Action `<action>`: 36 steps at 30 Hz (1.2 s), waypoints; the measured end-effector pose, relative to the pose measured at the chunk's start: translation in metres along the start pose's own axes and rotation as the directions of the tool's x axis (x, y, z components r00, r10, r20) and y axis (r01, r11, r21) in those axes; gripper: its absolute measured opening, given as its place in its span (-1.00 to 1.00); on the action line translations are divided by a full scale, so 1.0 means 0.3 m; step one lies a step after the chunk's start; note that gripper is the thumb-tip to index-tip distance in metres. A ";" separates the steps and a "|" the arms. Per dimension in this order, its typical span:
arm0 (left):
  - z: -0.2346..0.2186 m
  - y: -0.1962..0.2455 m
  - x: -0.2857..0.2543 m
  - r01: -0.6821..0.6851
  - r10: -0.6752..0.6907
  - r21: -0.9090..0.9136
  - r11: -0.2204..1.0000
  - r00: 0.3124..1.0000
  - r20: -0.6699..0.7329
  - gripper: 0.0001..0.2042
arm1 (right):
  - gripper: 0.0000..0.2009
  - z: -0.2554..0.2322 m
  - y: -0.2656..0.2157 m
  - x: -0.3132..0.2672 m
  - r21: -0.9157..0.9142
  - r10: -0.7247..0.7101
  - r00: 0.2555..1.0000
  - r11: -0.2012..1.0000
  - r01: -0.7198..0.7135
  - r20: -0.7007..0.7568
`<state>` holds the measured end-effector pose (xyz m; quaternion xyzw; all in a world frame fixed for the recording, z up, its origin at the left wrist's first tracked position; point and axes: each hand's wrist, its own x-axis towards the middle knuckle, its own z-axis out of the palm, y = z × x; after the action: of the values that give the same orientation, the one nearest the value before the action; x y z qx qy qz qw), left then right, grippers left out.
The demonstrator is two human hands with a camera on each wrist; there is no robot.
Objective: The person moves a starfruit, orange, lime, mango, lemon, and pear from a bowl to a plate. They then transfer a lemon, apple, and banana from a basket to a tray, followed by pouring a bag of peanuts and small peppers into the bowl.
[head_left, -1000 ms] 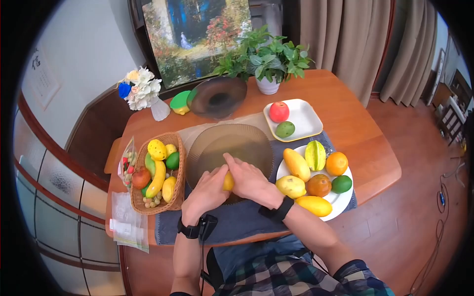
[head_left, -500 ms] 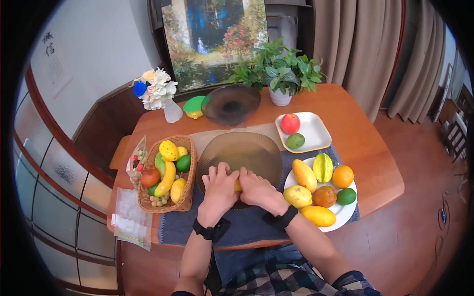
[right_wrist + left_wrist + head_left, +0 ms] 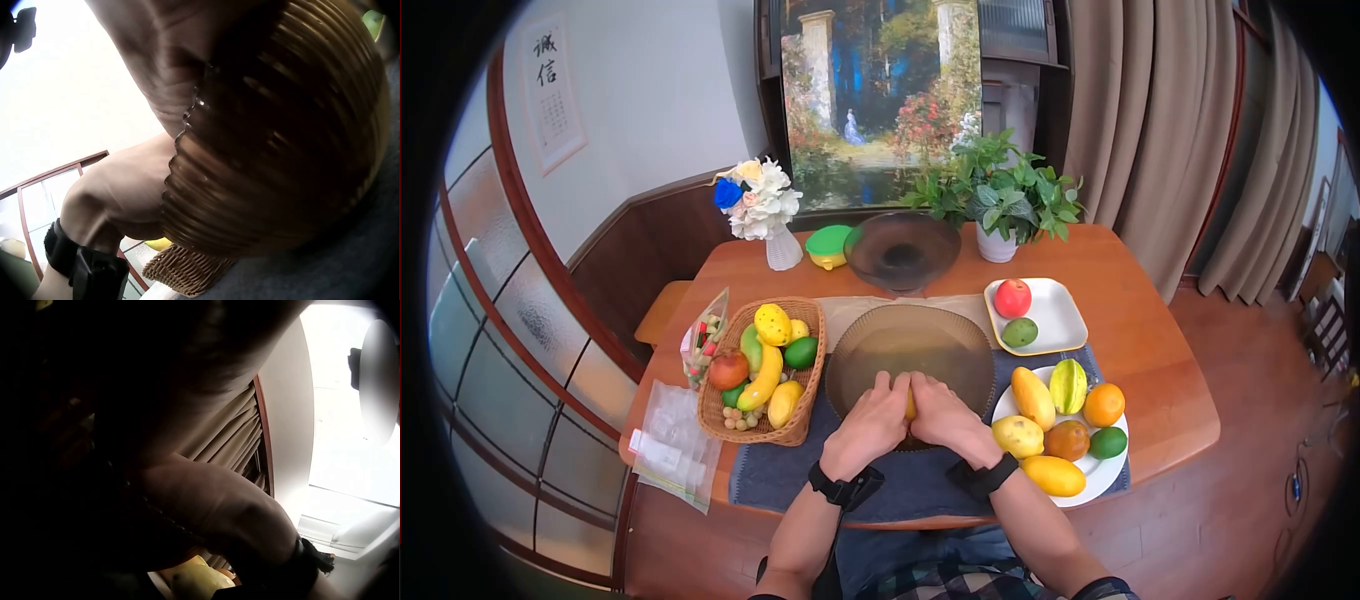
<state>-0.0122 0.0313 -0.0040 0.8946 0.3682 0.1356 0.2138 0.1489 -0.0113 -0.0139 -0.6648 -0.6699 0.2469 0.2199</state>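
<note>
Both hands are close together over the near part of a ribbed brown glass bowl (image 3: pixel 910 335), whose fluted wall (image 3: pixel 250 206) fills much of the right wrist view. A small part of a yellow fruit (image 3: pixel 911 406) shows between the left hand (image 3: pixel 873 418) and the right hand (image 3: pixel 943 412). Fingers of both hands are curled round it; their tips are hidden. In the left wrist view the left hand is dark, and the other forearm (image 3: pixel 219 494) crosses behind it.
Left of the bowl stands a wicker basket (image 3: pixel 795 430) of fruit, beside plastic bags (image 3: pixel 675 440). On the right are a white plate (image 3: pixel 1102 468) of fruit and a white tray (image 3: pixel 1055 310) with two fruits. Behind stand a dark glass dish (image 3: pixel 903 250), a vase (image 3: pixel 783 250) and a potted plant (image 3: pixel 997 243).
The head view has tilted up, so the table sits lower in it. The hands stay at the bowl around the yellow fruit, their fingers now closer together.
</note>
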 end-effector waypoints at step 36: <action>-0.014 0.024 -0.006 -0.120 0.137 0.144 0.982 0.984 -0.116 -0.31 | -0.60 -0.007 -0.029 -0.023 -0.042 0.076 0.997 0.996 -0.076 -0.019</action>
<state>-0.0107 0.0266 0.0030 0.9188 0.3305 0.1798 0.1195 0.1435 -0.0182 -0.0066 -0.6964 -0.6473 0.2350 0.2017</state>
